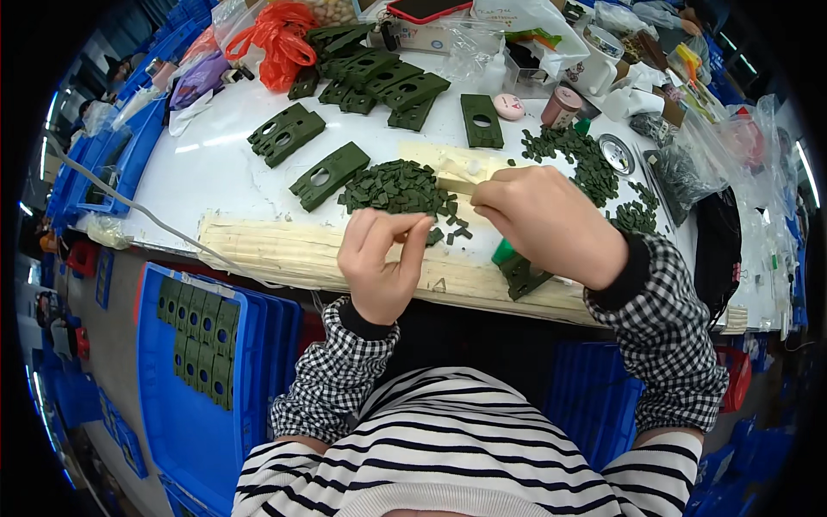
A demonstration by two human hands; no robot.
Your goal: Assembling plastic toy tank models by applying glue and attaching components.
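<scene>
My left hand is closed in a pinch in front of a heap of small dark green plastic pieces. Whatever lies between its fingertips is too small to make out. Curled closed, my right hand hovers to the right of the heap. A tan strip shows at its fingertips; I cannot tell if it is held. Below that hand, a green plastic model-tank hull part lies by the table's front edge, partly hidden, with a bright green thing beside it. Another hull part rests left of the heap.
More hull parts are stacked at the back. Small pieces spread on the right near a round metal lid. A blue crate with rows of hull parts stands lower left. A grey cable crosses the left edge.
</scene>
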